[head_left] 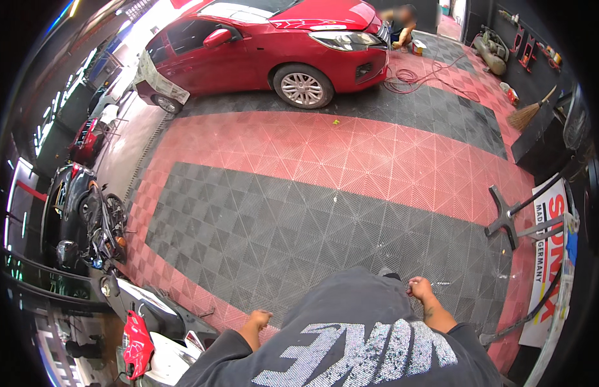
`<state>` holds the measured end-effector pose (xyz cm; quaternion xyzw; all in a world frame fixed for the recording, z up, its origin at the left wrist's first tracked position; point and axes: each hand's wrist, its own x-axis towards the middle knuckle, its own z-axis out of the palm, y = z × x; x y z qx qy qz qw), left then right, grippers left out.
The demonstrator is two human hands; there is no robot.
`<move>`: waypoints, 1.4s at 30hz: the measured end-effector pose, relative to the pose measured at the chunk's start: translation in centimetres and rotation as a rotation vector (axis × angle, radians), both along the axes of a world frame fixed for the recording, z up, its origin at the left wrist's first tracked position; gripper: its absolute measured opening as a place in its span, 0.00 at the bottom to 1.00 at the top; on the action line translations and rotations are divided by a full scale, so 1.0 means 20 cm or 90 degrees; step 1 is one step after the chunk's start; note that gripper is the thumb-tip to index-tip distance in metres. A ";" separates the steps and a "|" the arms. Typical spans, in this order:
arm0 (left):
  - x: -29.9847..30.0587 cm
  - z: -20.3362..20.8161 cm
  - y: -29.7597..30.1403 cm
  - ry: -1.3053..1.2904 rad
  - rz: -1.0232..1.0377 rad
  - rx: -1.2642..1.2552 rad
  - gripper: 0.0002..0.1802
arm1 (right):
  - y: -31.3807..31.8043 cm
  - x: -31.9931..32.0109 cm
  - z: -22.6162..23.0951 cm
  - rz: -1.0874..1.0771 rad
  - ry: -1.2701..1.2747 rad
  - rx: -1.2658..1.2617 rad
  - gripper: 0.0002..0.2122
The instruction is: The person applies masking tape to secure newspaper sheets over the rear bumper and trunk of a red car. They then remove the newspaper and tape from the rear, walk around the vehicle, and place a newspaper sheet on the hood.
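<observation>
Dark T-shirt (pixel 357 309) closest, person looking down, big silver lettering (pixel 364 355) across it. Left hand (pixel 262 317): fingers bent in, can't tell if holding anything. Right hand (pixel 417 287): same, curled narrow, contents unclear. Tiled floor (pixel 280 219), red and black, lies below both hands. White-and-red scooter (pixel 165 351) left of left hand, apart; metal stand (pixel 506 219) right of right hand, well apart. White banner (pixel 543 284) beyond, red and black print.
</observation>
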<state>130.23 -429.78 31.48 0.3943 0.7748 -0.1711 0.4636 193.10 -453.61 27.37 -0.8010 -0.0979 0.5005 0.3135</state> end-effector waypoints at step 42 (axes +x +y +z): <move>1.48 0.37 0.32 -0.131 -0.059 0.442 0.20 | 0.37 0.83 -0.05 -0.053 -0.218 -0.091 0.20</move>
